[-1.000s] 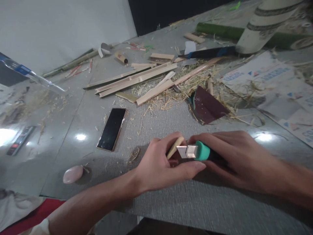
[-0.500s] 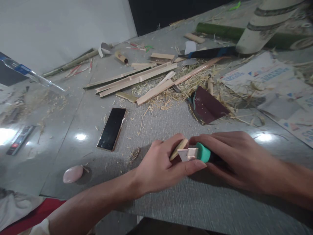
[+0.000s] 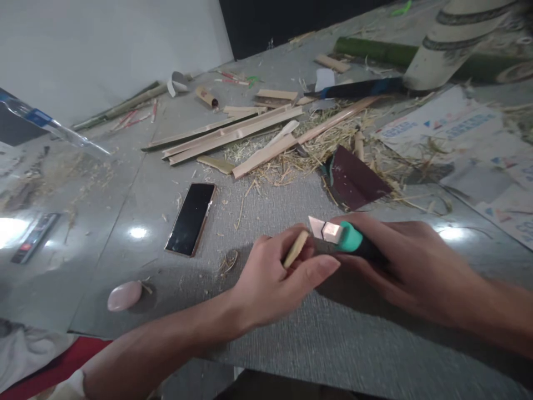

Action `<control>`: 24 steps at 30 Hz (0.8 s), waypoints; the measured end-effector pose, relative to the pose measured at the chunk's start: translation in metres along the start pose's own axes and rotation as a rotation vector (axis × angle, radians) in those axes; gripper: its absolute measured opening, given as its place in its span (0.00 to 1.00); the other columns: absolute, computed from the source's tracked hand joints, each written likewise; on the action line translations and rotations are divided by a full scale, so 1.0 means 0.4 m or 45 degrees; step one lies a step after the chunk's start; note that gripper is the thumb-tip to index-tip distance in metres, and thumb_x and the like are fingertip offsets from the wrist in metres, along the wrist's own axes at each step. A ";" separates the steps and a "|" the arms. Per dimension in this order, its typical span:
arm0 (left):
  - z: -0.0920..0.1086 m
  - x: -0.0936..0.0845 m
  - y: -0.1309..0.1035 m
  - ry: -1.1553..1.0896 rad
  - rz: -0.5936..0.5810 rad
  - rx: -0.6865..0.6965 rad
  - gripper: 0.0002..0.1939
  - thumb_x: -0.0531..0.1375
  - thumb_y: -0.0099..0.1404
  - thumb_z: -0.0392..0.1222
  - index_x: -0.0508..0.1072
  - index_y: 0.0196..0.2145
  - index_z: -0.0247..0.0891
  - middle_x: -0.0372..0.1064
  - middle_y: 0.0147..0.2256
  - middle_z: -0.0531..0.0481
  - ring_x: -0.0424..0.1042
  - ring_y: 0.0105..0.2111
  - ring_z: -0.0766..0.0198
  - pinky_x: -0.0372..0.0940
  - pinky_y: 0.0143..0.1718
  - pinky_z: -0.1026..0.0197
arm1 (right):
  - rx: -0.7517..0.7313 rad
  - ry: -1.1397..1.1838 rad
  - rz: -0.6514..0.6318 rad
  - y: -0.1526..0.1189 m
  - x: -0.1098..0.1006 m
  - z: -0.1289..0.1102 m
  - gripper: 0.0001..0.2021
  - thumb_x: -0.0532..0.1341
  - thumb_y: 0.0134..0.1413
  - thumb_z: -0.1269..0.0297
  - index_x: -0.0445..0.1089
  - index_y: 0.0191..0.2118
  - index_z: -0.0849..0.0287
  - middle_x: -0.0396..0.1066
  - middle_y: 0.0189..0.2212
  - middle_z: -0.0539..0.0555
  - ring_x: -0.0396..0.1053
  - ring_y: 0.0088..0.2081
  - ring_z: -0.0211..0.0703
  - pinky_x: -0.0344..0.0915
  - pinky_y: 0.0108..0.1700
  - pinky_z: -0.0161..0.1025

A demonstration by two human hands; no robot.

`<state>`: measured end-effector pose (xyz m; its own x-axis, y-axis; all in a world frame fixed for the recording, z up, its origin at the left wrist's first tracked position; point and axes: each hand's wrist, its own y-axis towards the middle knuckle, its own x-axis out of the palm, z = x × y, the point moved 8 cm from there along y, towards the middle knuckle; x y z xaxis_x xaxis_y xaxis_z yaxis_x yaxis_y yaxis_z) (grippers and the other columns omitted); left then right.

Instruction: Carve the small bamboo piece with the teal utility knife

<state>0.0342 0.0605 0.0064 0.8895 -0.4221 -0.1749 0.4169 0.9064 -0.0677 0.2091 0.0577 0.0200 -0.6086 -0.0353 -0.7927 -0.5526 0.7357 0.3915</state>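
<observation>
Near the table's front edge, my left hand (image 3: pixel 277 275) is closed around a small pale strip of bamboo (image 3: pixel 296 250), whose end shows between thumb and forefinger. Just to its right, my right hand (image 3: pixel 408 261) grips a utility knife (image 3: pixel 352 238) with a green collar and a dark handle. The knife's short blade points left and up, slightly apart from the bamboo strip. My fingers hide most of the handle and the rest of the strip.
A phone (image 3: pixel 191 219) and a pink rounded object (image 3: pixel 125 296) lie to the left. Beyond are split bamboo pieces (image 3: pixel 237 133), straw-like shavings (image 3: pixel 287 166), a dark red sheet (image 3: pixel 356 178), a green bamboo pole (image 3: pixel 375 51) and printed paper (image 3: pixel 453 122). A clear bottle (image 3: pixel 54 125) stands far left.
The knife has moved up, its blade drawing away from the bamboo strip and turning to point upward. My left thumb has come off the knife's front end. Things on the table have not moved.
</observation>
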 end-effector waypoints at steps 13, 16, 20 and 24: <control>-0.005 0.014 0.006 -0.099 -0.101 -0.080 0.28 0.81 0.63 0.53 0.65 0.30 0.41 0.58 0.23 0.60 0.54 0.25 0.69 0.50 0.25 0.62 | -0.279 0.105 -0.128 0.016 0.008 -0.051 0.12 0.53 0.88 0.55 0.67 0.58 0.57 0.79 0.35 0.48 0.77 0.30 0.38 0.65 0.30 0.37; -0.001 0.012 0.006 -0.029 -0.101 -0.079 0.27 0.79 0.66 0.56 0.66 0.31 0.42 0.59 0.24 0.60 0.56 0.26 0.68 0.51 0.27 0.61 | -0.286 0.102 -0.114 0.016 0.006 -0.053 0.11 0.53 0.88 0.57 0.67 0.57 0.57 0.79 0.35 0.50 0.77 0.30 0.39 0.66 0.31 0.37; 0.006 0.017 0.005 0.041 -0.102 -0.064 0.28 0.76 0.69 0.60 0.65 0.32 0.42 0.58 0.24 0.60 0.53 0.26 0.68 0.52 0.29 0.60 | -0.307 0.056 -0.107 0.010 0.005 -0.053 0.12 0.51 0.89 0.56 0.67 0.56 0.56 0.82 0.37 0.52 0.78 0.30 0.40 0.68 0.33 0.38; 0.005 0.023 -0.002 0.071 -0.091 -0.114 0.29 0.73 0.73 0.61 0.63 0.30 0.42 0.61 0.26 0.59 0.57 0.27 0.68 0.54 0.31 0.60 | -0.337 -0.042 -0.030 0.006 -0.006 -0.050 0.12 0.53 0.88 0.57 0.68 0.57 0.58 0.81 0.37 0.52 0.78 0.30 0.40 0.66 0.32 0.39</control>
<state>0.0424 0.0560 0.0070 0.8453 -0.4865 -0.2207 0.4583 0.8727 -0.1686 0.1977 0.0459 0.0321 -0.5774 -0.0251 -0.8160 -0.6985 0.5326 0.4779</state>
